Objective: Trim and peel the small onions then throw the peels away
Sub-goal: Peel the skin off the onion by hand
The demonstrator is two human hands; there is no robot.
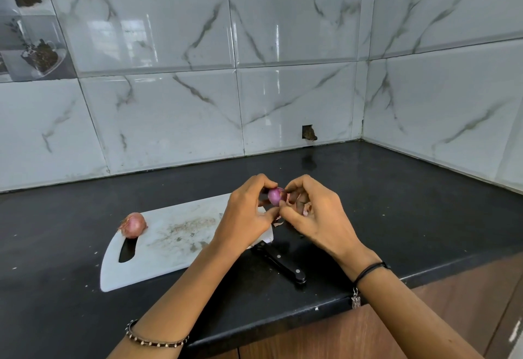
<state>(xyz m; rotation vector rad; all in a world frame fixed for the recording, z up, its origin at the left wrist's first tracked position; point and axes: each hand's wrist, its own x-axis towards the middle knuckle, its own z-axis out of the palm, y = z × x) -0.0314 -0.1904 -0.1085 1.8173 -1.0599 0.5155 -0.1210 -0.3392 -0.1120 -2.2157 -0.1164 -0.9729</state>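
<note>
A small purple onion (274, 196), mostly bare of skin, is held above the right end of the white cutting board (169, 242). My left hand (249, 214) pinches it between thumb and fingers. My right hand (311, 214) touches the onion's right side with its fingertips, and loose pinkish peel (304, 208) lies inside its curled fingers. A second onion (133, 225), still in its papery skin, sits at the board's left end above the handle slot. A black-handled knife (283, 263) lies on the counter by the board's right edge, its blade hidden under my left arm.
The black countertop (396, 211) runs back to a marble-tiled wall (254, 75) and a corner at the right. A peel scrap (278, 223) lies under my hands. The counter's front edge (311, 313) is near, with wooden cabinet fronts (368, 339) below.
</note>
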